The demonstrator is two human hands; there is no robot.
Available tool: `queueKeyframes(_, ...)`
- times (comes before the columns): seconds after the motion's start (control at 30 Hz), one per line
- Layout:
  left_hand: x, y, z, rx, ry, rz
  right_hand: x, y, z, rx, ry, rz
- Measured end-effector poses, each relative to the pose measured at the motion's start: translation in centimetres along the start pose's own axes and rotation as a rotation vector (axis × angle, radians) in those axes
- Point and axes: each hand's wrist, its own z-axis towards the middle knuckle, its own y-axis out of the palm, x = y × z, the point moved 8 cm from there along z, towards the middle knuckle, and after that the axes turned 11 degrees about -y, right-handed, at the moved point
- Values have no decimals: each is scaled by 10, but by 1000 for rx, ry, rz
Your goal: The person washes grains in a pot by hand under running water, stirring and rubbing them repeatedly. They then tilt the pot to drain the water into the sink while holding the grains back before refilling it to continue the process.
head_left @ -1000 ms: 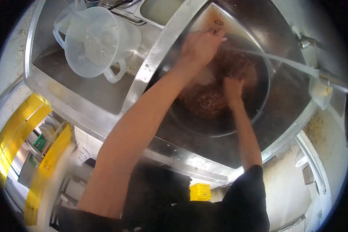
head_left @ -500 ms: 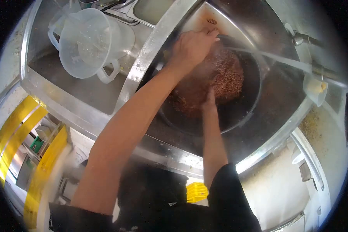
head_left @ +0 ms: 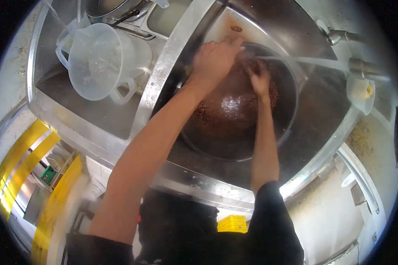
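A dark round basin (head_left: 292,110) stands in the steel sink, holding brownish water (head_left: 230,126) and small reddish-brown grains (head_left: 274,95). My left hand (head_left: 216,57) is closed at the basin's far left rim, its fingertips partly hidden and blurred. Inside the basin, toward the far side, my right hand (head_left: 260,79) has its fingers apart above the grains. A thin stream of water (head_left: 305,60) runs in from the right and lands near both hands.
Left of the steel divider (head_left: 157,75) stands a translucent plastic jug (head_left: 97,62) in another sink. Metal pans (head_left: 166,17) lie behind it. A tap (head_left: 367,68) and a hanging translucent cup (head_left: 360,95) are at the right. A yellow crate (head_left: 232,224) sits below the sink's front edge.
My right hand has moved away from me and slightly right, out of the grains' near side, with its fingers now spread. The basin's middle shows shiny water. My left hand stays at the rim.
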Motion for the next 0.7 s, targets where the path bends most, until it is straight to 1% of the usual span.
queueKeyframes(0.03, 0, 2, 2, -16, -17, 23, -13, 11, 15, -150, 131, 45)
queueKeyframes(0.07, -1, 4, 1, -41, -40, 44, -5, 21, 24, -153, 138, 55)
queueKeyframes(0.13, 3, 2, 2, -102, -55, 69, -10, 54, 33, -356, -90, 48)
queueKeyframes(0.17, 3, 2, 6, -135, -71, 88, -1, 72, 24, -517, -45, 121)
queueKeyframes(0.23, 1, 3, 8, -113, -68, 81, -10, 85, -13, -639, -124, 147)
queueKeyframes(0.3, 5, 0, 7, -99, -62, 61, -29, 63, -60, -675, -259, -60)
queueKeyframes(0.37, 7, -2, 8, -179, -119, 11, -31, 56, -96, -908, -277, -279)
queueKeyframes(0.4, 9, -2, 14, -161, -107, 8, -32, 43, -100, -892, -286, -293)
queueKeyframes(0.47, 18, -4, 19, -56, -34, -53, -39, -1, -86, -540, -336, -13)
queueKeyframes(0.5, 20, 0, 24, -52, -42, -54, -24, -17, -70, -408, -203, -1)
queueKeyframes(0.53, 24, 6, 33, -106, -58, -52, -8, -32, -51, -271, -65, 11)
queueKeyframes(0.57, 28, 13, 43, -161, -66, -48, 8, -37, -24, -103, -195, -17)
queueKeyframes(0.6, 30, 16, 52, -164, -58, -42, 22, -37, 4, 70, -323, -42)
queueKeyframes(0.67, 43, 20, 64, -144, 83, -69, 16, -7, 52, -80, -302, -42)
queueKeyframes(0.7, 43, 22, 67, -133, 90, -164, 7, -1, 54, -66, -299, -32)
